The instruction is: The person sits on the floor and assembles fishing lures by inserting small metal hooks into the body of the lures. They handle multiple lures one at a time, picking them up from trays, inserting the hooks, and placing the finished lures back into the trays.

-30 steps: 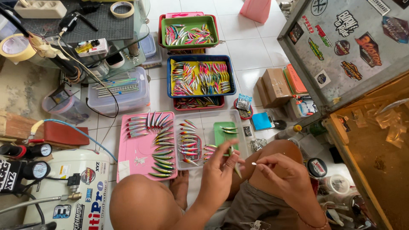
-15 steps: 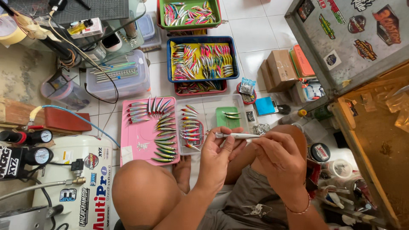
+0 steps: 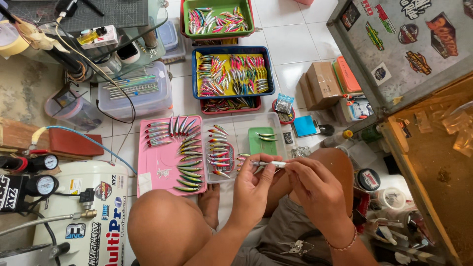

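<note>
crosswise, both hands hold silver lure level.

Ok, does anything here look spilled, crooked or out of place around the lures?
Nothing stands out. The lures lie in tidy rows on the pink tray and in the clear tray, and the blue bin and green bin sit square. Both hands hold one slim silver lure level.
</note>
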